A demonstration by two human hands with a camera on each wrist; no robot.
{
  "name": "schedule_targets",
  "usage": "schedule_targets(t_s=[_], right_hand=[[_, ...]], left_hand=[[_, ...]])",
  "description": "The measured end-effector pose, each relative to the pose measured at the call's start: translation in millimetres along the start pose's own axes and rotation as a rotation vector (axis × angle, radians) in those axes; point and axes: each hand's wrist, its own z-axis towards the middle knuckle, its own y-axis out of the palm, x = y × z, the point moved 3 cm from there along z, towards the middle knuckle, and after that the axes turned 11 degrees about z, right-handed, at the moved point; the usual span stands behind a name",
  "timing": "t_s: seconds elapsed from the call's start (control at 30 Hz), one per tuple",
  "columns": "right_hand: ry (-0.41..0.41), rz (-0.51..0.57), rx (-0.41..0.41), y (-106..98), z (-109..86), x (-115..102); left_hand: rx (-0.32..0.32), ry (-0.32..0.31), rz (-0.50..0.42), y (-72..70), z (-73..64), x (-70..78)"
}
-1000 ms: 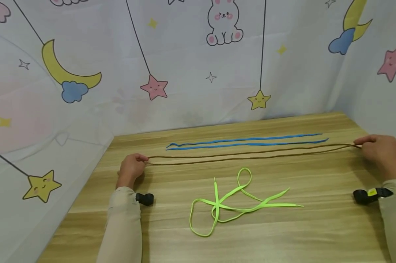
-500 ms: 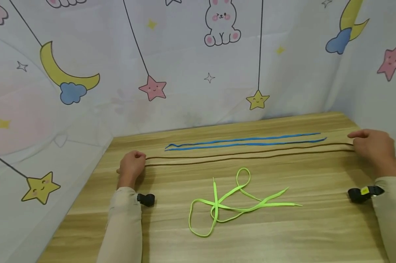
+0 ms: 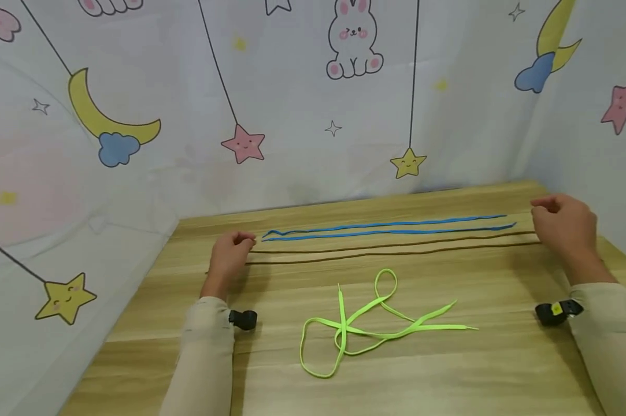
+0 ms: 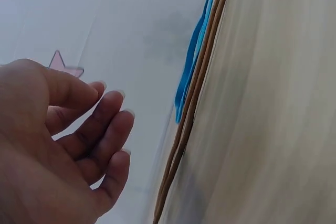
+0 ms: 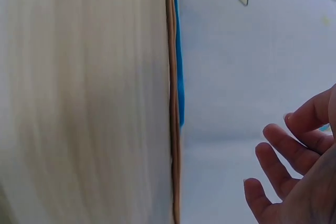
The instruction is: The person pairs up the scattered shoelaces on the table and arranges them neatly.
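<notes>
A brown shoelace (image 3: 365,255) lies in two long, nearly parallel strands across the table. My left hand (image 3: 230,254) hovers over its left end, holding nothing; in the left wrist view the fingers (image 4: 113,129) are loosely bent, apart from the brown strands. Over the right end is my right hand (image 3: 565,225), also holding nothing, its relaxed fingers (image 5: 275,169) off the lace in the right wrist view. Just behind the brown one, a blue shoelace (image 3: 396,232) is stretched out in two strands. Both hands hide parts of the brown lace near its ends.
Nearer the front of the wooden table (image 3: 396,381), a neon green shoelace (image 3: 342,312) lies in loose, crossing loops. White cloth (image 3: 302,173) printed with stars, moons and a rabbit hangs behind the table and along both sides.
Both hands have let go of the brown shoelace and lifted from it, moving inward, the right one farther. Its strands at the right end now lie apart. The blue and green laces stayed put.
</notes>
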Motion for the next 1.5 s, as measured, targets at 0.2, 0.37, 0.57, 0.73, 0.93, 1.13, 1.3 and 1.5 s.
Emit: schedule_targets(t_s=[0.2, 0.37, 0.57, 0.73, 0.93, 1.13, 1.3, 1.5], right_hand=[[-0.084, 0.02, -0.104, 15.9, -14.9, -18.8], [-0.147, -0.026, -0.274, 29.6, -21.7, -47.6], [-0.218, -0.063, -0.371, 43.8, -31.2, -73.0], [-0.268, -0.09, -0.43, 47.7, -36.5, -84.9], [-0.327, -0.056, -0.448, 57.5, -46.5, -97.8], [-0.388, 0.006, -0.504, 70.2, -59.2, -110.5], [-0.401, 0.023, -0.547, 76.1, -67.9, -117.0], [-0.4, 0.025, -0.594, 84.4, -75.4, -120.3]], left_hand=[[-0.096, 0.091, 0.033, 27.7, -11.4, 23.3], [-0.183, 0.195, 0.093, 43.8, -20.0, 44.5], [-0.288, 0.337, 0.159, 57.3, -33.4, 69.6], [-0.415, 0.483, 0.234, 73.4, -47.4, 85.8], [-0.539, 0.597, 0.367, 81.3, -63.0, 96.7], [-0.629, 0.697, 0.459, 86.1, -74.4, 108.5], [-0.604, 0.76, 0.547, 91.9, -79.0, 114.2], [-0.599, 0.748, 0.597, 96.0, -81.7, 114.1]])
